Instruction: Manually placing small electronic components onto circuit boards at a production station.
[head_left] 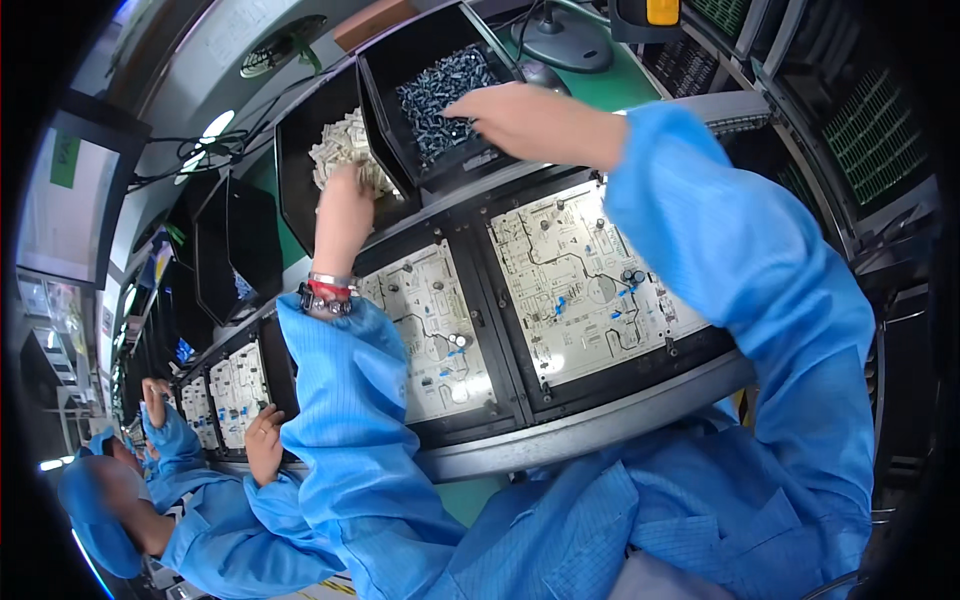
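Observation:
My left hand (pixel 345 215) reaches into a black bin (pixel 296 190) of small white parts (pixel 343 142). Its fingers are blurred and partly hidden against the pile. Over the bin to its right (pixel 385 75), my right hand (pixel 535 122) has its fingers drawn together at the heap of small dark cylindrical components (pixel 445 95). Whatever its fingertips hold is too small to make out. Below my hands lie two pale circuit boards, the left one (pixel 415 300) and the right one (pixel 560 240), in black frames. Both carry a few blue and dark components.
A metal rail (pixel 590 420) runs along the near edge. Another black bin (pixel 238 240) stands at the left. Farther left, a co-worker in blue (pixel 215 530) has hands by more boards (pixel 238 390). A round dark stand base (pixel 562 42) sits beyond the bins. Slotted racks (pixel 860 140) line the right.

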